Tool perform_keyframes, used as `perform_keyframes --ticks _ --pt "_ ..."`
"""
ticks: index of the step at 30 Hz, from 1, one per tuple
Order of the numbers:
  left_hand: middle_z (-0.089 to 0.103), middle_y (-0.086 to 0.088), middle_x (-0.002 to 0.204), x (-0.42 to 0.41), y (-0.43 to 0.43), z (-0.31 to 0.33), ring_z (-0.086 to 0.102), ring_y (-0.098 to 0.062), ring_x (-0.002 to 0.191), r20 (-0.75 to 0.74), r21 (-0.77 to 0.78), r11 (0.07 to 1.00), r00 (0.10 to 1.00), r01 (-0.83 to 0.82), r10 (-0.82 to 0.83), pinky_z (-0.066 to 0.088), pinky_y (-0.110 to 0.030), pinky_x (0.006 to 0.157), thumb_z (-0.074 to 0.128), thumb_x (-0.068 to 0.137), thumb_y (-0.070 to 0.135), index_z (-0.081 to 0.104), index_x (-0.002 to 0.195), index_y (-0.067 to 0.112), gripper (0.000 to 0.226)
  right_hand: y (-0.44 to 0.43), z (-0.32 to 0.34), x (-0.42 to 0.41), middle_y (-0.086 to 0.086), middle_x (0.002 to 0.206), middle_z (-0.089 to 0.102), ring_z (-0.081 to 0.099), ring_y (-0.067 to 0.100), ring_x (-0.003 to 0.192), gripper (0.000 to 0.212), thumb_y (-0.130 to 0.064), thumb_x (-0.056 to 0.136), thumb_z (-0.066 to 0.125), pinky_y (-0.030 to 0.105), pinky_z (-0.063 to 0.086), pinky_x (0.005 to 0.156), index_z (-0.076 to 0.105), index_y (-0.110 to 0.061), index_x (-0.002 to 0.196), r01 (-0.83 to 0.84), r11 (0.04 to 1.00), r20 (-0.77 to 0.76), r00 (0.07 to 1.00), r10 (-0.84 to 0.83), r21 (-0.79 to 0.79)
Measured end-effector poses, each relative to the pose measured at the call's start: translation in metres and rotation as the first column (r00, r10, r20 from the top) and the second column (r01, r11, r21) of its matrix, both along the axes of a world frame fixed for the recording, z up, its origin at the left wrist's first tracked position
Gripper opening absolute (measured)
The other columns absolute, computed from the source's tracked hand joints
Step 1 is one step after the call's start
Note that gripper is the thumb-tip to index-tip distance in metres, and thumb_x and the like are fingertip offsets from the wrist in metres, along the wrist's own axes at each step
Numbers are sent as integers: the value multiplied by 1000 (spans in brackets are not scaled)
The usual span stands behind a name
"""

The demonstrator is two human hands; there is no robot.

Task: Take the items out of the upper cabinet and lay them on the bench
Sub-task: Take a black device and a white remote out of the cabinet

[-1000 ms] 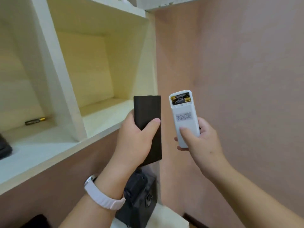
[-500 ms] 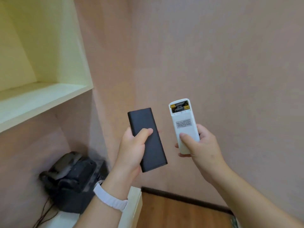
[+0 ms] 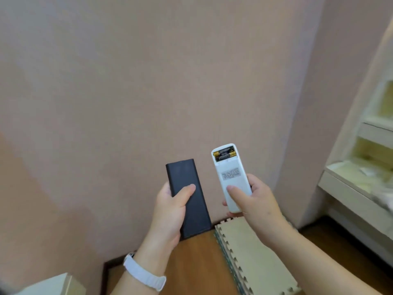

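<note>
The left hand [image 3: 170, 211] is closed around a flat black slab [image 3: 188, 196] — thumb pressed across its front face, fingers wrapped behind, the slab standing nearly upright with its top tipped a little to the left. A white watch strap [image 3: 144, 273] circles that wrist. The right hand [image 3: 253, 203] grips the lower end of a white remote [image 3: 231, 177], thumb laid on its back, so that the remote's upper half rises clear of the hand. The remote's battery bay is uncovered — two batteries [image 3: 225, 153] with gold ends lie side by side in it, and a grey label sits just below. Slab and remote are held near each other but apart, both in the air in front of a pink wall [image 3: 148, 81]. Beneath them lie a wooden floor [image 3: 191, 262] and a pale foam mat [image 3: 255, 258] with toothed edges. Cream shelves [image 3: 365, 171] stand blurred at the right edge.
</note>
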State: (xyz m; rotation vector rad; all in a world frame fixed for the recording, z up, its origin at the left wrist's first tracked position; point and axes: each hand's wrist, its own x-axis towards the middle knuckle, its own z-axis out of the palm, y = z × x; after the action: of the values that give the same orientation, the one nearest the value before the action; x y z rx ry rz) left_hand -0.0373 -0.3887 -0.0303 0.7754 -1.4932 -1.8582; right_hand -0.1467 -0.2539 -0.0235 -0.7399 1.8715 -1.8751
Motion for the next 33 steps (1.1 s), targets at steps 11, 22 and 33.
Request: perform_keyframes --ticks 11,22,33 --pt "75 -3 93 -150 194 -13 72 -21 79 76 -35 914 913 404 -400 56 -35 61 67 90 16 62 106 21 17 230 -10 -91 1 97 70 70 24 83 20 -14 92 58 38 62 62 64 -31 102 429 903 36 903 -429 -13" --pt "72 -6 100 -264 315 -37 68 -30 92 129 -8 711 706 703 -697 58 -52 78 67 90 24 61 110 25 21 357 -41 -131 3 98 68 72 22 80 17 -16 95 57 41 62 63 60 -32 100 740 671 142 659 -739 56" --pt "72 -10 95 -419 371 -60 70 -25 79 64 199 544 543 815 -838 57 -36 59 65 92 19 61 108 22 17 401 -61 -254 2 102 68 73 20 79 23 -15 95 57 43 62 66 58 -30 112 847 485 128 468 -874 217"
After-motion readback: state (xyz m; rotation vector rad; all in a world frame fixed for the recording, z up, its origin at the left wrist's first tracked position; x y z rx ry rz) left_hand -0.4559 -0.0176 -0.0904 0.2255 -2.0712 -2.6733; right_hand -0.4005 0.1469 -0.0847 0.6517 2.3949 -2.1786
